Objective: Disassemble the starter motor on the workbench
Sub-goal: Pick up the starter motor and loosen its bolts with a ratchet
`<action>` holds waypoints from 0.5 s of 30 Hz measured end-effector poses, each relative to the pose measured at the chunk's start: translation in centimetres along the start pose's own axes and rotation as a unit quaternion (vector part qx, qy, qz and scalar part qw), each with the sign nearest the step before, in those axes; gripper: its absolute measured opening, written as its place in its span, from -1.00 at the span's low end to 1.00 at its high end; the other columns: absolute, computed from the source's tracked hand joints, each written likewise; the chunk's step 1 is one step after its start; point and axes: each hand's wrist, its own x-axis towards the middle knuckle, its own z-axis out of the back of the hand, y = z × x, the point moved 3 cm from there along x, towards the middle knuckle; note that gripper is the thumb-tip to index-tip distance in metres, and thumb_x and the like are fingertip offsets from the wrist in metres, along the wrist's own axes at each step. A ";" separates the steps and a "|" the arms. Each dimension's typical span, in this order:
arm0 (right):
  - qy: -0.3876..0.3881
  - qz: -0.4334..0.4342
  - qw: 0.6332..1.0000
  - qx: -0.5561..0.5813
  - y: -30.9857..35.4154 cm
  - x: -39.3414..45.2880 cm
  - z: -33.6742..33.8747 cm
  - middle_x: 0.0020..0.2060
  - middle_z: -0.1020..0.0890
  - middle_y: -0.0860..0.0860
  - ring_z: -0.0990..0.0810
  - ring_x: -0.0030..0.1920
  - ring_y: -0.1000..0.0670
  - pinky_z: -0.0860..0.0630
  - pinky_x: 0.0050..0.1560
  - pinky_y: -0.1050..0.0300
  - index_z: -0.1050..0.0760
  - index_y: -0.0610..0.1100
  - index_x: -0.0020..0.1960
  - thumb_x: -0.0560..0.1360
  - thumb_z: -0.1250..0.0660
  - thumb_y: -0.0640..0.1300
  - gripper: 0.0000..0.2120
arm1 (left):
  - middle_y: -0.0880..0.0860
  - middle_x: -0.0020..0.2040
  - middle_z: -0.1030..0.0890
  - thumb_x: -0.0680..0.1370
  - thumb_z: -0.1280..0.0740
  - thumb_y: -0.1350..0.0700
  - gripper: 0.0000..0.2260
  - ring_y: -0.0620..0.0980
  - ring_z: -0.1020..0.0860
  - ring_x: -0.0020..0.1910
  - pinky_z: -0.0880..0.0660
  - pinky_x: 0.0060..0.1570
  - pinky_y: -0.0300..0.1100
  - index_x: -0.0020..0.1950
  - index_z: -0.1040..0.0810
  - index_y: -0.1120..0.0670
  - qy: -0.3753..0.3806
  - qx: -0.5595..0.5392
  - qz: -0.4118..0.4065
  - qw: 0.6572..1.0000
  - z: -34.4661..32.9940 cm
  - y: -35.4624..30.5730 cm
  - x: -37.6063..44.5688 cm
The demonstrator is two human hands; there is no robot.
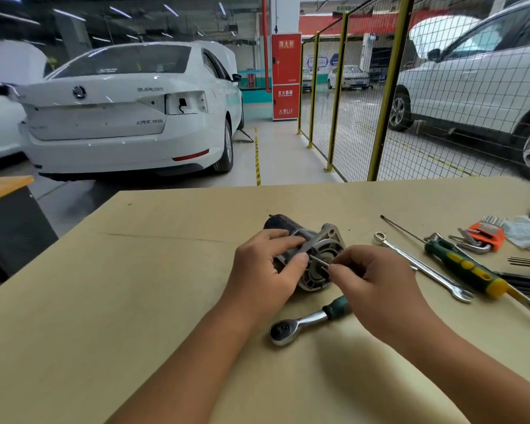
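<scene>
We see the starter motor (306, 250) lying on its side mid-bench (135, 301). Our left hand (266, 267) curls round its body, fingers clamped on it. Our right hand (371, 273) pinches a thin metal rod (318, 261) at the housing face. A ratchet (306, 322) lies just in front; a wrench (423, 266) lies right.

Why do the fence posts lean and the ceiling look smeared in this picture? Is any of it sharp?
Head view: the wide-angle lens bends the yellow fence posts and stretches the edges; the ceiling lights streak from blur. The middle is sharper: the starter motor, the left hand gripping it and the right hand pinching a thin rod read clearly. Light is soft, with a faint shadow beside the ratchet.
</scene>
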 end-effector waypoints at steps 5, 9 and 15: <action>0.010 -0.084 0.995 0.060 -0.8 1.7 -0.5 -0.57 -0.48 0.04 -0.40 -0.53 0.10 -0.43 -0.45 0.14 -0.64 -0.04 -0.32 0.49 -0.43 -0.21 -0.77 | 0.00 0.22 -0.68 0.48 -0.38 -0.09 -0.64 -0.09 -0.60 0.22 -0.49 0.31 -0.14 0.22 -0.73 0.00 -0.020 0.036 -0.013 0.999 -0.6 -0.2 1.1; 0.081 -0.275 0.891 0.352 -1.9 3.5 -1.6 -0.52 -0.23 -0.02 -0.13 -0.56 0.04 -0.12 -0.51 0.27 -0.56 -0.33 -0.16 0.55 -0.34 -0.32 -0.87 | 0.02 0.25 -0.65 0.49 -0.36 -0.11 -0.60 -0.03 -0.57 0.28 -0.46 0.34 0.08 0.25 -0.70 0.01 -0.013 0.030 0.011 0.999 -0.6 0.6 2.1; 0.077 -0.090 0.985 0.125 -0.8 5.9 -1.7 -0.57 -0.41 0.00 -0.28 -0.56 0.05 -0.22 -0.48 0.20 -0.62 -0.21 -0.27 0.52 -0.41 -0.24 -0.82 | 0.03 0.21 -0.66 0.48 -0.38 -0.09 -0.60 -0.01 -0.60 0.24 -0.49 0.30 0.07 0.24 -0.71 0.04 -0.032 0.024 0.022 0.999 -0.5 1.7 3.2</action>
